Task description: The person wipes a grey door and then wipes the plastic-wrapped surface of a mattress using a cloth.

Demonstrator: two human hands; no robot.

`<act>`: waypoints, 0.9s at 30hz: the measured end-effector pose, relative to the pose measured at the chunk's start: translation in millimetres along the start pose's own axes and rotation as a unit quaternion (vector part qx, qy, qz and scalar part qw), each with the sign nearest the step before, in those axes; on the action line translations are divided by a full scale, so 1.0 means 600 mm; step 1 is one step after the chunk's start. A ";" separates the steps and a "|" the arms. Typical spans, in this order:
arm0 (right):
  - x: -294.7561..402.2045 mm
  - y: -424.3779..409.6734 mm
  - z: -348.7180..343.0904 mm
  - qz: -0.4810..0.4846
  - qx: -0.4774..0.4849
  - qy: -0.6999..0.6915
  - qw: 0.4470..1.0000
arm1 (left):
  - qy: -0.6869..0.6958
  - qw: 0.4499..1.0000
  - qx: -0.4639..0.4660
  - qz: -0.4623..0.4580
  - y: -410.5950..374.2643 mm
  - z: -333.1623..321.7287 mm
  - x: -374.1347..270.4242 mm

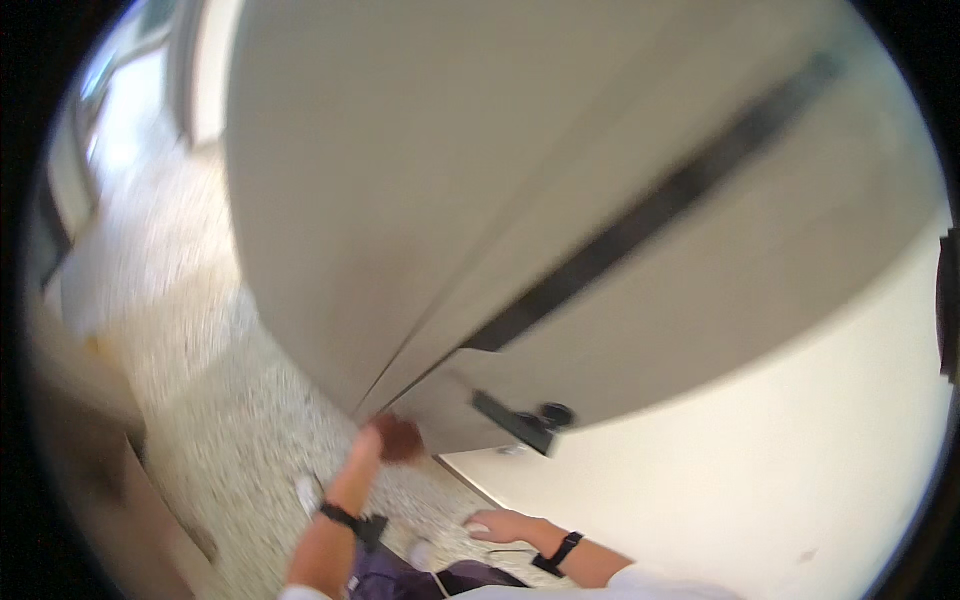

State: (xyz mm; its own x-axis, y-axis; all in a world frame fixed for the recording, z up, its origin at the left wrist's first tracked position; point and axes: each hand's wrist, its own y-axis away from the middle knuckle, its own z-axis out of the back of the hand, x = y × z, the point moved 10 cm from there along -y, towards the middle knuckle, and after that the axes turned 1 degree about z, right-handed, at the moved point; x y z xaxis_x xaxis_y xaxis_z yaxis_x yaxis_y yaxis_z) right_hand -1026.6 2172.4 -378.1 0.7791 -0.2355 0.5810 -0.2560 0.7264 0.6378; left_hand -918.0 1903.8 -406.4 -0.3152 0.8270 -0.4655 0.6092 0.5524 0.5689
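A large grey-beige door (pixel 420 172) fills the middle of the view, with a long dark strip (pixel 637 232) running along it. Near its lower edge is a black door handle plate (pixel 510 424) with a round black knob (pixel 556 415). My left hand (pixel 399 438), blurred and in shadow, is at the door's near edge, left of the plate. Whether it grips the door or only touches it is not clear. Lower down, my right hand (pixel 504 525) hangs beside the pale wall with fingers curled; something whitish shows at its fingertips, too small to identify.
Speckled floor (pixel 217 420) runs along the left towards a bright passage (pixel 135 112). A pale wall (pixel 735 480) stands close on my right. At the lower left is a blurred brownish furniture-like shape (pixel 97 442). Black straps (pixel 564 551) with small devices sit on both wrists.
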 end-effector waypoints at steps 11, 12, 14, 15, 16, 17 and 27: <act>0.088 0.327 0.093 0.062 -0.497 -0.318 0.805 | -0.469 0.788 0.380 0.118 0.313 -0.382 0.262; 0.117 0.335 0.110 0.084 -0.473 -0.404 0.778 | -0.452 0.788 0.389 0.152 0.314 -0.389 0.239; 0.117 0.356 0.106 0.106 -0.472 -0.528 0.698 | -0.418 0.770 0.444 0.190 0.321 -0.434 0.237; 0.103 0.377 0.098 0.104 -0.503 -0.529 0.675 | -0.428 0.764 0.440 0.199 0.325 -0.452 0.241; 0.097 0.385 0.078 0.098 -0.536 -0.533 0.647 | -0.440 0.756 0.436 0.212 0.335 -0.454 0.242; 0.086 0.396 0.072 0.094 -0.568 -0.530 0.623 | -0.450 0.749 0.435 0.218 0.333 -0.468 0.243; -0.048 0.593 -0.268 -0.017 -0.765 -0.585 0.268 | -0.607 0.572 0.461 0.304 0.417 -0.453 0.571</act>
State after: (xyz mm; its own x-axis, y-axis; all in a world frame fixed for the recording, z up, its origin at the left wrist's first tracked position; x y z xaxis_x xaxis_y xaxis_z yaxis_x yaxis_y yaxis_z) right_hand -1048.1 2541.6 -249.2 -0.1763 0.3506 0.9198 0.9721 -0.0849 0.2187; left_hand -1071.3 2353.9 -239.0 0.5546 -0.1527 -0.8180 0.6396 -0.5505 0.5365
